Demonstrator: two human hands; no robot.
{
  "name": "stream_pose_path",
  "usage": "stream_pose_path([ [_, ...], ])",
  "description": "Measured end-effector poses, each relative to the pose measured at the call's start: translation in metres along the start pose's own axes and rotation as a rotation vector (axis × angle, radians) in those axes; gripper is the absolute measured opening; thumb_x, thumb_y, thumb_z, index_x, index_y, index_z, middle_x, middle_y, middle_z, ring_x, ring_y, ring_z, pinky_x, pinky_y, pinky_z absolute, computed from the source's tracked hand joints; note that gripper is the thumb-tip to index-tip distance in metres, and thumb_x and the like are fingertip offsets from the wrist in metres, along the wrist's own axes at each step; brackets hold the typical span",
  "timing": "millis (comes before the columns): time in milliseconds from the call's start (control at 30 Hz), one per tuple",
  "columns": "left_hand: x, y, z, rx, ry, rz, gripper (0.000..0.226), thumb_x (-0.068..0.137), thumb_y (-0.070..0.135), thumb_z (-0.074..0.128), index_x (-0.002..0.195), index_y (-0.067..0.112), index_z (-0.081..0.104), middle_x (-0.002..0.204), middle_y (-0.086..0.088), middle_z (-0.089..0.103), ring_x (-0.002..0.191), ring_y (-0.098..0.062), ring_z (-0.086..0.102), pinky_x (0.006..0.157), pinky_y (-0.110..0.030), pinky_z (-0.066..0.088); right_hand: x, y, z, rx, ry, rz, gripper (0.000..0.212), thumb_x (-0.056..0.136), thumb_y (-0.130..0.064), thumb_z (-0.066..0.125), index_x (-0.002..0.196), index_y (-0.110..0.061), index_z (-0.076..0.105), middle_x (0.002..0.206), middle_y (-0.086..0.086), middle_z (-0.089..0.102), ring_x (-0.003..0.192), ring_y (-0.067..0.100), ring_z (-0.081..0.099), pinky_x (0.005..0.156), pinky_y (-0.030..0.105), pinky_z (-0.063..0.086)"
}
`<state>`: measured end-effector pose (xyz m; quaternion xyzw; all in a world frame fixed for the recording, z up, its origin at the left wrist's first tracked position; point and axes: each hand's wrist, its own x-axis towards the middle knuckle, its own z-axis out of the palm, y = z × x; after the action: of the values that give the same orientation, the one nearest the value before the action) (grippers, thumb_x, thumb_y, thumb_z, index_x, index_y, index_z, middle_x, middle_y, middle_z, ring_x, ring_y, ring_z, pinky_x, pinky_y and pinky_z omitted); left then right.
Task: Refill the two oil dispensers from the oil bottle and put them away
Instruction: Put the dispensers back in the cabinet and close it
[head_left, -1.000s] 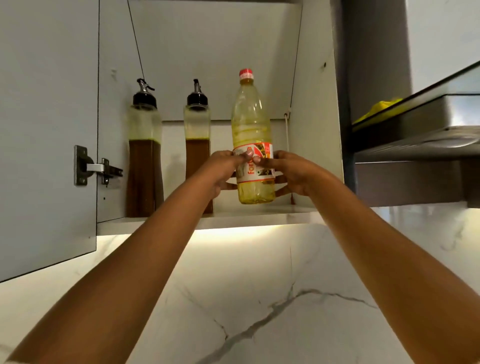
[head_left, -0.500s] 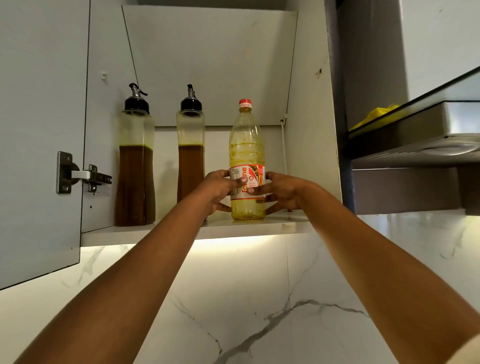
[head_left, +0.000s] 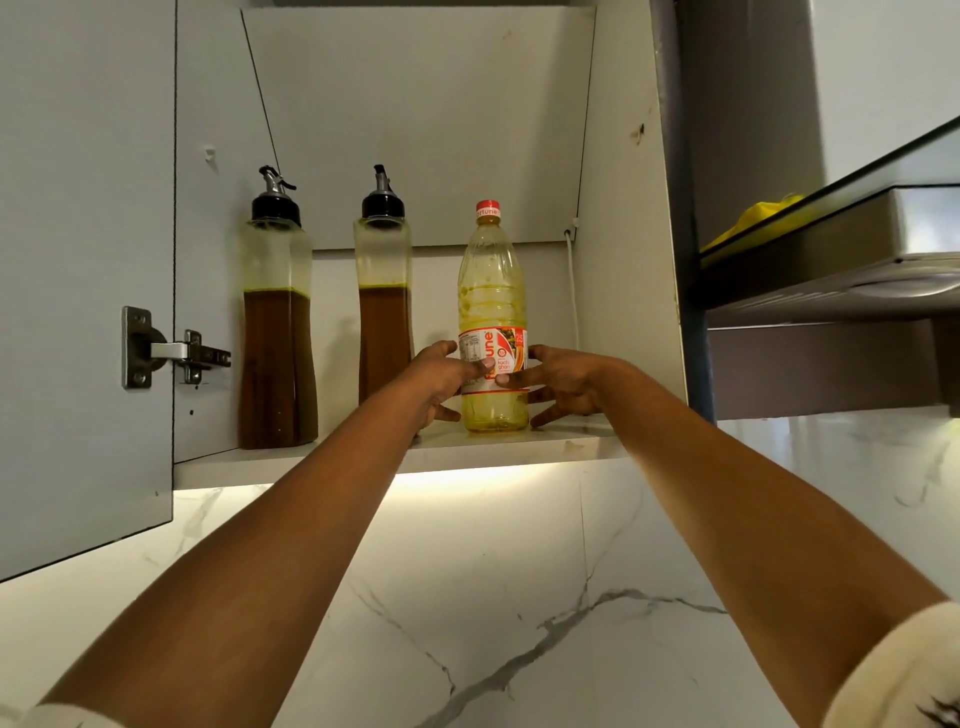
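Oil bottle stands upright on the cabinet shelf, toward its right end near the front edge. Left hand and right hand clasp it from either side, thumbs on the label. One dispenser stands just left of it, a second dispenser at the shelf's left end.

Plastic, metal and polished stone, all up on the cupboard shelf!

Here's the oil bottle: clear glossy plastic, greasy film inside, slick printed label, red plastic cap. At the shelf's left end, the left dispenser and the right dispenser are clear and smooth, hazy above the oil, with black plastic collars and shiny metal spouts. The shelf and cupboard door look like matt, smooth laminate, and the hinge is bright bare metal. Below the shelf, the wall is glossy veined marble. Past the right edge there's a brushed-metal hood with what looks like a yellow cloth on top.
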<state>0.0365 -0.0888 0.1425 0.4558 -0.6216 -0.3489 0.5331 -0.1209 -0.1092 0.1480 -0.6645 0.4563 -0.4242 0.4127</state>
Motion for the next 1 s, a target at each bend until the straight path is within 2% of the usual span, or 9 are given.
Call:
stream_pose_path([
  [100, -0.017, 0.001, -0.003, 0.076, 0.031, -0.021, 0.070, 0.090, 0.019, 0.066, 0.148, 0.014, 0.027, 0.148, -0.014, 0.041, 0.130, -0.035, 0.045, 0.100, -0.051, 0.043, -0.011, 0.002, -0.001, 0.001, 0.068, 0.005, 0.090, 0.079, -0.017, 0.073, 0.148, -0.022, 0.017, 0.148, 0.011, 0.033, 0.135, 0.033, 0.033, 0.104, 0.057, 0.036],
  [233, -0.066, 0.006, -0.012, 0.244, 0.093, 0.130, 0.043, 0.091, 0.026, 0.064, 0.132, 0.016, 0.053, 0.131, -0.006, 0.056, 0.114, -0.026, 0.056, 0.078, -0.033, 0.047, -0.046, 0.000, 0.011, -0.081, 0.243, -0.113, 0.091, 0.075, -0.025, 0.076, 0.147, -0.020, 0.021, 0.149, 0.011, 0.035, 0.134, 0.031, 0.036, 0.103, 0.049, 0.037],
  [367, -0.136, 0.018, -0.027, 0.263, 0.208, 0.357, 0.028, 0.093, 0.026, 0.061, 0.120, 0.018, 0.063, 0.118, -0.001, 0.065, 0.105, -0.017, 0.060, 0.081, -0.027, 0.046, -0.100, -0.014, 0.045, -0.052, 0.359, -0.400, 0.075, 0.079, -0.023, 0.073, 0.141, -0.017, 0.033, 0.133, 0.008, 0.053, 0.109, 0.018, 0.054, 0.088, 0.033, 0.044],
  [500, -0.228, 0.038, -0.067, 0.334, 0.437, 0.593, 0.023, 0.094, 0.029, 0.058, 0.116, 0.023, 0.064, 0.104, 0.014, 0.063, 0.092, 0.002, 0.058, 0.073, -0.009, 0.042, -0.169, -0.037, 0.099, -0.090, 0.378, -0.604, 0.054, 0.081, -0.029, 0.072, 0.130, -0.021, 0.048, 0.123, 0.000, 0.059, 0.114, 0.016, 0.054, 0.095, 0.036, 0.047],
  [633, -0.334, 0.060, -0.105, 0.393, 0.666, 0.789, 0.021, 0.093, 0.030, 0.058, 0.111, 0.023, 0.066, 0.098, 0.016, 0.064, 0.085, 0.009, 0.058, 0.073, 0.003, 0.043, -0.248, -0.069, 0.162, -0.050, 0.338, -0.825, 0.035, 0.084, -0.027, 0.068, 0.117, -0.021, 0.059, 0.115, -0.011, 0.061, 0.109, 0.002, 0.052, 0.084, 0.014, 0.042],
  [733, -0.406, 0.077, -0.133, 0.454, 0.820, 0.957, 0.020, 0.094, 0.027, 0.059, 0.107, 0.016, 0.069, 0.100, 0.009, 0.068, 0.091, -0.002, 0.063, 0.077, -0.002, 0.046, -0.294, -0.100, 0.214, -0.075, 0.277, -0.958, 0.024, 0.085, -0.031, 0.066, 0.109, -0.027, 0.061, 0.110, -0.016, 0.061, 0.104, -0.002, 0.054, 0.081, 0.006, 0.039],
  [800, -0.446, 0.092, -0.153, 0.484, 0.929, 1.075, 0.019, 0.094, 0.026, 0.055, 0.104, 0.017, 0.068, 0.100, 0.009, 0.068, 0.095, -0.003, 0.063, 0.078, -0.009, 0.049, -0.320, -0.121, 0.245, -0.121, 0.267, -1.073, 0.021, 0.087, -0.033, 0.064, 0.108, -0.028, 0.062, 0.110, -0.017, 0.060, 0.103, -0.002, 0.053, 0.084, 0.009, 0.038],
  [900, -0.491, 0.099, -0.187, 0.603, 1.126, 1.225, 0.020, 0.099, 0.025, 0.050, 0.110, 0.017, 0.064, 0.110, 0.002, 0.065, 0.108, -0.015, 0.060, 0.092, -0.033, 0.051, -0.352, -0.148, 0.281, -0.169, 0.297, -1.284, 0.019, 0.090, -0.031, 0.060, 0.107, -0.023, 0.064, 0.107, -0.011, 0.061, 0.103, 0.001, 0.049, 0.084, 0.013, 0.039],
  [1000, -0.521, 0.098, -0.223, 0.863, 1.374, 1.106, 0.036, 0.097, 0.035, 0.054, 0.128, 0.018, 0.053, 0.133, -0.012, 0.054, 0.127, -0.029, 0.048, 0.105, -0.052, 0.039, -0.377, -0.171, 0.317, -0.130, 0.305, -1.443, 0.020, 0.089, -0.028, 0.059, 0.106, -0.020, 0.065, 0.107, -0.004, 0.063, 0.105, 0.012, 0.052, 0.085, 0.030, 0.045],
])
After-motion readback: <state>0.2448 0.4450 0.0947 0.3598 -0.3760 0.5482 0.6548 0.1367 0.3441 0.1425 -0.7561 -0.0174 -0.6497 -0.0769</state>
